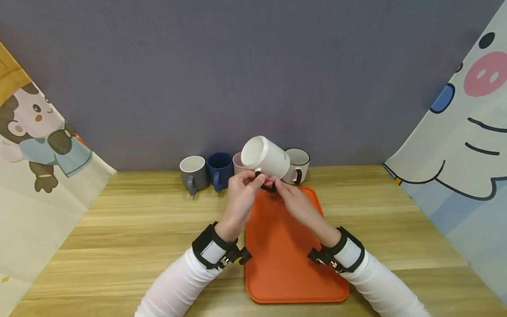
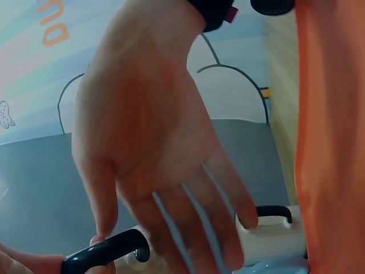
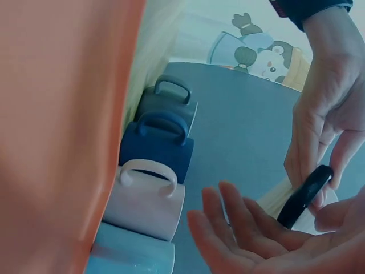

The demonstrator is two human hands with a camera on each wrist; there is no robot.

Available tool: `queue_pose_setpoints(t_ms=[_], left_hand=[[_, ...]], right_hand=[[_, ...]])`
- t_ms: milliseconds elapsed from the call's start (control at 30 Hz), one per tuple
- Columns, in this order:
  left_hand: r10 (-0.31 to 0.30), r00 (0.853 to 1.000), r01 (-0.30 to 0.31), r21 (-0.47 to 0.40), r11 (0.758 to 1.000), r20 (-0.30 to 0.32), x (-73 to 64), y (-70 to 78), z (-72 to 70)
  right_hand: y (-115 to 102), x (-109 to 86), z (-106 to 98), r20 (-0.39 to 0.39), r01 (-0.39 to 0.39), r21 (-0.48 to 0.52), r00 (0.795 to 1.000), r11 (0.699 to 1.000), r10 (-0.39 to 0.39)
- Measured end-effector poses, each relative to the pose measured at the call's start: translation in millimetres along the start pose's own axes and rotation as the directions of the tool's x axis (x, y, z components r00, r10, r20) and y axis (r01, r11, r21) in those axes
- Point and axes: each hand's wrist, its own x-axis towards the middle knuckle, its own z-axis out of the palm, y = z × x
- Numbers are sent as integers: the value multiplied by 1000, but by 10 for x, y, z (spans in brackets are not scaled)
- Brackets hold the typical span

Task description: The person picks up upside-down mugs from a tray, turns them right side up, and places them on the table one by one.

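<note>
A white mug (image 1: 271, 158) with a black handle (image 2: 108, 250) is held tilted in the air, its round end toward the upper left. My left hand (image 1: 240, 193) pinches one end of that handle between thumb and fingers, as the right wrist view also shows with the left hand (image 3: 331, 120) at upper right. At the handle's other end, my right hand (image 1: 297, 204) has its thumb and index finger on either side of it. The remaining fingers of the right hand (image 2: 165, 154) stretch out loosely, spread apart in the left wrist view.
An orange tray (image 1: 293, 264) lies on the wooden table beneath the hands. Behind it, along the grey wall, stand a grey mug (image 1: 198, 176), a navy mug (image 1: 225, 165), a pink mug (image 3: 145, 200), a light blue mug (image 3: 134, 251) and a white black-rimmed mug (image 1: 302, 160).
</note>
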Motion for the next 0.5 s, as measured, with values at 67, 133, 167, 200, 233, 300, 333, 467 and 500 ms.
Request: queue_pose_setpoints(t_ms=[67, 133, 167, 200, 233, 300, 333, 467, 500], left_hand=[[-7, 1000, 7, -4, 1000, -17, 13, -1, 11], [-16, 1000, 16, -6, 1000, -23, 23, -7, 13], [-17, 1000, 17, -8, 1000, -25, 25, -11, 16], [-21, 999, 21, -10, 1000, -25, 26, -16, 17], [-26, 999, 26, -12, 1000, -26, 25, -22, 19], [-32, 999, 31, -13, 999, -26, 21, -33, 27], [-30, 999, 29, -14, 999, -27, 18, -39, 32], [-16, 1000, 15, -41, 999, -22, 14, -59, 57], [-10, 1000, 10, -49, 999, -13, 11, -64, 62]], right_hand=[[-18, 33, 11, -4, 16, 35, 1000, 999, -16], [-28, 57, 22, -8, 27, 101, 1000, 995, -27], [-30, 66, 27, -9, 22, 150, 1000, 988, -21], [-35, 71, 32, -12, 15, 200, 1000, 980, -13], [-35, 76, 37, -15, 7, 243, 1000, 970, -3], [-31, 79, 45, -18, -6, 313, 1000, 950, 12], [-27, 82, 46, -21, -9, 337, 1000, 941, 17], [-22, 93, 50, -53, -1, 377, 998, 926, 23], [-19, 96, 51, -58, -4, 386, 998, 922, 28]])
